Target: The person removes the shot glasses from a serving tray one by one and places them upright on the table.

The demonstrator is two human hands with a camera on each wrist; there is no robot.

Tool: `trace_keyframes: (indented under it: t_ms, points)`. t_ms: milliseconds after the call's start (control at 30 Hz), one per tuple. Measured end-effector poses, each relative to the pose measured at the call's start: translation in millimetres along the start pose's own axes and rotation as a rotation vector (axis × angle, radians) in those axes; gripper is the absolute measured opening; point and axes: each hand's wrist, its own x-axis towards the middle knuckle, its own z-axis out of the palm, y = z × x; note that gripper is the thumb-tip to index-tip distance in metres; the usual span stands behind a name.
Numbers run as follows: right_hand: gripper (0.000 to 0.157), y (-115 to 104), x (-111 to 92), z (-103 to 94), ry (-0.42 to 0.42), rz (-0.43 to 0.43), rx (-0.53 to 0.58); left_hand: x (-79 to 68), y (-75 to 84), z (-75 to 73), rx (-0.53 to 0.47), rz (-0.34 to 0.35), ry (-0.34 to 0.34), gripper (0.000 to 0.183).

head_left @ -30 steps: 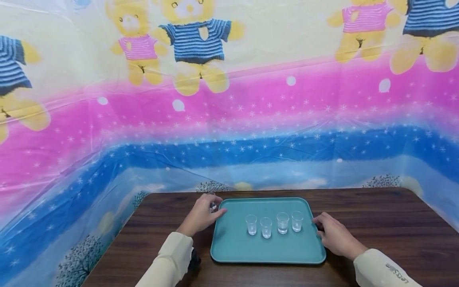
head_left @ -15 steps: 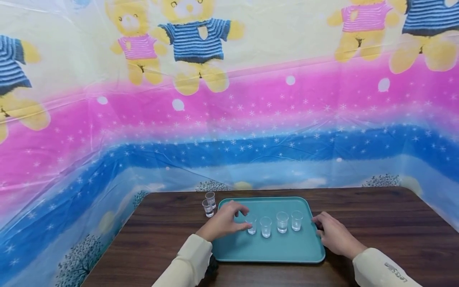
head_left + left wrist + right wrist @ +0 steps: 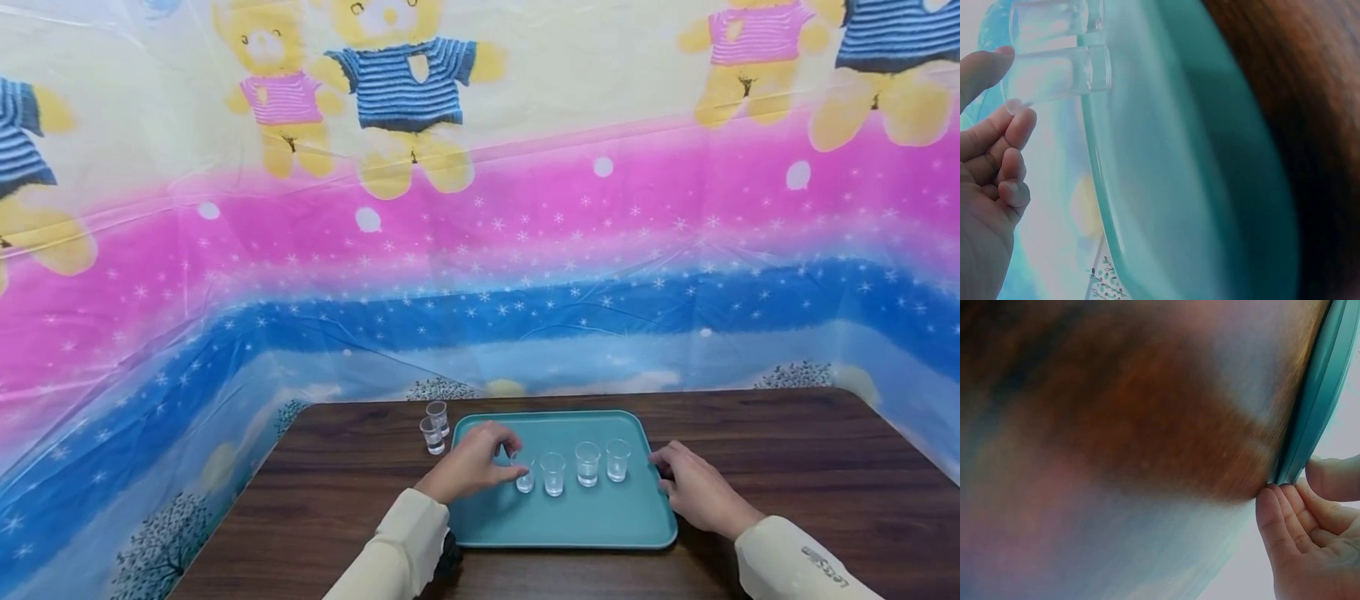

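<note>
Several small clear shot glasses [image 3: 587,467] stand upright in a rough row on a teal tray [image 3: 570,527]. My left hand [image 3: 474,463] reaches over the tray's left side to the leftmost shot glass [image 3: 526,482]. In the left wrist view, thumb and fingertips pinch that glass [image 3: 1054,74] near its rim; its base appears to rest on the tray. At the tray's right edge, my right hand [image 3: 699,490] grips the rim. The right wrist view shows the thumb on one side of the tray edge [image 3: 1315,394] and fingertips on the other.
Two more shot glasses, a front one [image 3: 432,439] and a rear one [image 3: 438,415], stand close together on the dark wooden table [image 3: 787,467], left of the tray. A printed cloth [image 3: 480,217] with bears hangs behind the table.
My left hand has moved right, from the two glasses beside the tray to the leftmost glass on it, uncovering those two. My right hand stays at the tray's edge.
</note>
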Motion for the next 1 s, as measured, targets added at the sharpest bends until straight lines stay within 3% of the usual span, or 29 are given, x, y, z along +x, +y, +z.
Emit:
trace_keyframes:
  t_ms: [233,500,800,1000]
  points:
    - [0.027,-2,0,0.4,0.007,0.004,-0.003,-2.7,-1.2,-2.6,0.002,-0.022,-0.010,0.029]
    - [0.027,-1,0,0.0,0.003,0.007,0.009,-11.8,-9.7,-16.5,0.038,-0.046,0.080,0.024]
    - [0.028,1,3,3.2,-0.008,0.021,-0.010,-27.0,-26.1,-40.4,0.051,-0.132,0.140,0.023]
    - [0.028,0,3,2.4,-0.009,0.028,-0.011,-45.8,-42.7,-58.0,0.028,-0.225,0.202,0.022]
